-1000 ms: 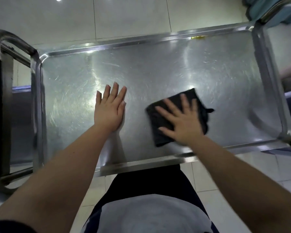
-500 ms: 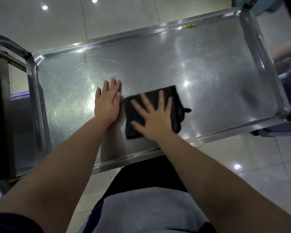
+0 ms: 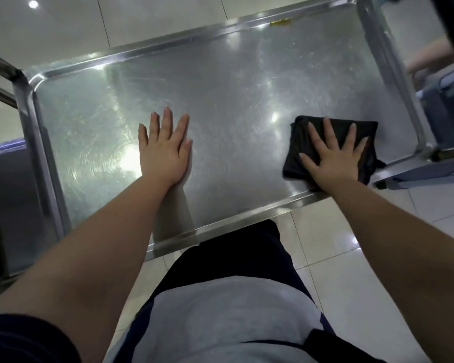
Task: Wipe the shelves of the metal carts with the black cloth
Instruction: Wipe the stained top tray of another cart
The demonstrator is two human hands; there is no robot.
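Fingers spread, left hand on scratched steel shelf, right hand pressing black cloth

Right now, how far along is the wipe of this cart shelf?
Done: nothing certain; the shelf shows only swirl marks and glare. In hand: the right hand presses the black cloth flat at the near right corner, while the left hand rests flat mid-shelf. Left: the yellow speck at the far rim.

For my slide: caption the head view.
Right hand presses black cloth on the cart's steel shelf; left hand rests flat.
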